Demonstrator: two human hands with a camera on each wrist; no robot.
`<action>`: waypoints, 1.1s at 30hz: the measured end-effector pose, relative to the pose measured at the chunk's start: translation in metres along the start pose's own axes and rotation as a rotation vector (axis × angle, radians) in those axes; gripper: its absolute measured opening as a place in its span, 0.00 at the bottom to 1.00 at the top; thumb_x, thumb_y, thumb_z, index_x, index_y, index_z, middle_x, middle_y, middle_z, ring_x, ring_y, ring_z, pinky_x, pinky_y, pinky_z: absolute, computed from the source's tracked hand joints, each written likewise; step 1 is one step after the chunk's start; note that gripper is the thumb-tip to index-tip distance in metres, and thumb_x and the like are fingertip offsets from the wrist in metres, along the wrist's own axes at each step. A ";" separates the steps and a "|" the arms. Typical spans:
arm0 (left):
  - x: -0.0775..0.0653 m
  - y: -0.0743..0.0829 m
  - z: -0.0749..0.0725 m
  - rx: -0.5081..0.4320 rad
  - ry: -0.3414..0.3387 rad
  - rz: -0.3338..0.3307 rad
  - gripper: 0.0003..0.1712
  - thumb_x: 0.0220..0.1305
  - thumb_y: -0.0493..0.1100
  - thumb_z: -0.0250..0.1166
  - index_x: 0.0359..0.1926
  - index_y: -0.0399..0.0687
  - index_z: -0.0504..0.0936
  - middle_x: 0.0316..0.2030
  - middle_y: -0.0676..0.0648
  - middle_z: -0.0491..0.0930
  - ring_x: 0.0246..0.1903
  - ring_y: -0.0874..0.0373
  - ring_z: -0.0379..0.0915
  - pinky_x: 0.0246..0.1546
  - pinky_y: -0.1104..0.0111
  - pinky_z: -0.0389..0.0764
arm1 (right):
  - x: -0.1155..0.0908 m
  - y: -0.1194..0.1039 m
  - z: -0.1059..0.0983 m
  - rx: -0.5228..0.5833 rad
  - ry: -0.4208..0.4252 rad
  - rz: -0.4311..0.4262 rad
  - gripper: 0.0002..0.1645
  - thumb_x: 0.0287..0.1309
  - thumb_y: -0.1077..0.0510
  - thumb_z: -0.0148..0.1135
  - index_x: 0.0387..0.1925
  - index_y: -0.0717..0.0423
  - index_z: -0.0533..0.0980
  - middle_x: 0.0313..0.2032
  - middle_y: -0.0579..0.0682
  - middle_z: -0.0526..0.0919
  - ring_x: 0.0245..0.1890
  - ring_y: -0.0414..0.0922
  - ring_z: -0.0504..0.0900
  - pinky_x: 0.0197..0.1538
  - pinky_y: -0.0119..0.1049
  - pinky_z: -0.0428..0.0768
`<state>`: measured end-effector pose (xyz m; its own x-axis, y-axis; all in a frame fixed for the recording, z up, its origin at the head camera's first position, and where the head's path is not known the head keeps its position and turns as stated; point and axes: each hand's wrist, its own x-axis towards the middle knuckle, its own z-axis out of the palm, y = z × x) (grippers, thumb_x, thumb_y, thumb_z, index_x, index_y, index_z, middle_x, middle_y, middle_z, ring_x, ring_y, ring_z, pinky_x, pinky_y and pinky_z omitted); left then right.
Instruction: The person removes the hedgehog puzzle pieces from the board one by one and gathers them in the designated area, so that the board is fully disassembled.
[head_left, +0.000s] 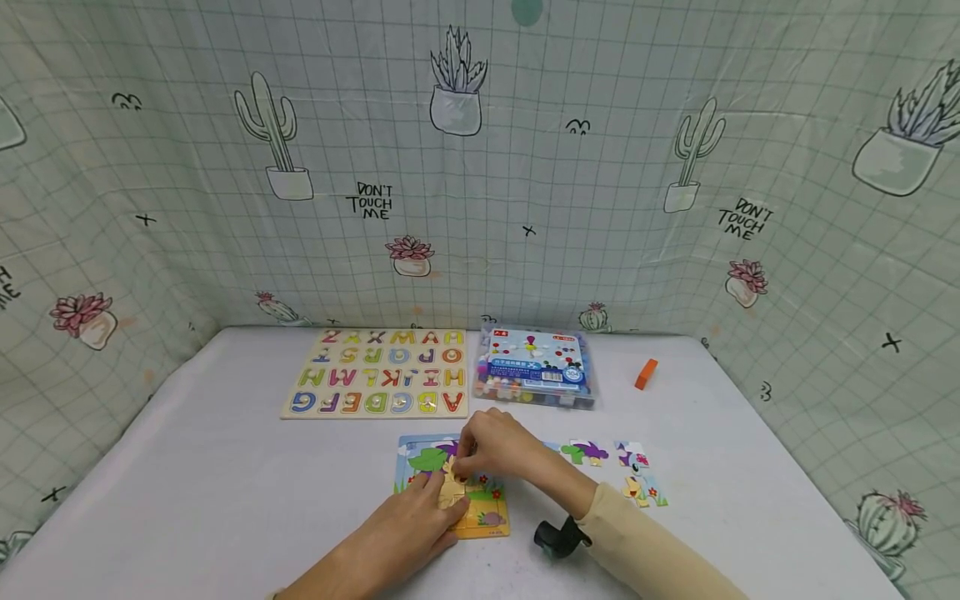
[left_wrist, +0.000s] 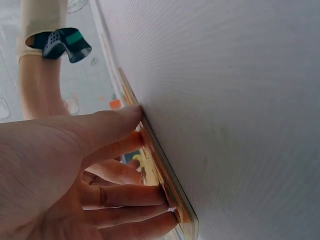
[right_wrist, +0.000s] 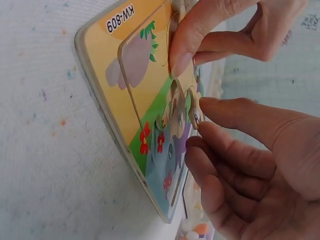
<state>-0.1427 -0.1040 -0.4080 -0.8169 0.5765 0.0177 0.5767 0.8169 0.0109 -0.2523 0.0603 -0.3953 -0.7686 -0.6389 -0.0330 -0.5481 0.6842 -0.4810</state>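
A jigsaw puzzle board (head_left: pixel 495 527) with a cartoon picture lies on the table, its yellow edge towards me. My left hand (head_left: pixel 408 518) rests on its left and near part, fingers extended over the picture. In the left wrist view, the thumb (left_wrist: pixel 120 122) meets the board's edge. Over the middle of the board, my right hand (head_left: pixel 498 446) pinches a small puzzle piece (right_wrist: pixel 194 111) between thumb and forefinger. The piece is tilted, close to the picture, and partly hidden by the fingertips. Fitted pieces show a purple shape and red flowers beside it.
Loose puzzle pieces (head_left: pixel 585 452) lie right of the board, with more pieces (head_left: pixel 643 490) farther right. Behind stand a wooden alphabet board (head_left: pixel 375 377) and a clear plastic box (head_left: pixel 534 367) of colourful parts. An orange block (head_left: pixel 646 374) lies at the back right.
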 end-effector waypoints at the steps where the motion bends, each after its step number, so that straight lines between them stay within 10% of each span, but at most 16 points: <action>1: 0.000 0.000 0.000 0.001 0.002 0.001 0.21 0.64 0.55 0.65 0.57 0.59 0.82 0.60 0.34 0.73 0.56 0.39 0.75 0.45 0.53 0.84 | 0.000 0.001 0.000 0.012 -0.006 0.000 0.10 0.51 0.53 0.73 0.19 0.47 0.83 0.16 0.36 0.80 0.18 0.32 0.72 0.25 0.25 0.70; 33: 0.000 0.000 0.000 0.031 0.002 0.010 0.21 0.65 0.55 0.64 0.58 0.59 0.81 0.57 0.36 0.74 0.55 0.41 0.76 0.42 0.56 0.85 | -0.005 0.015 -0.009 0.238 -0.034 -0.080 0.07 0.62 0.54 0.65 0.31 0.51 0.84 0.24 0.43 0.83 0.21 0.32 0.73 0.27 0.25 0.73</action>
<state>-0.1424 -0.1038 -0.4081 -0.8110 0.5847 0.0196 0.5844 0.8112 -0.0203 -0.2598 0.0772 -0.3945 -0.7118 -0.7023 -0.0141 -0.5110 0.5315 -0.6756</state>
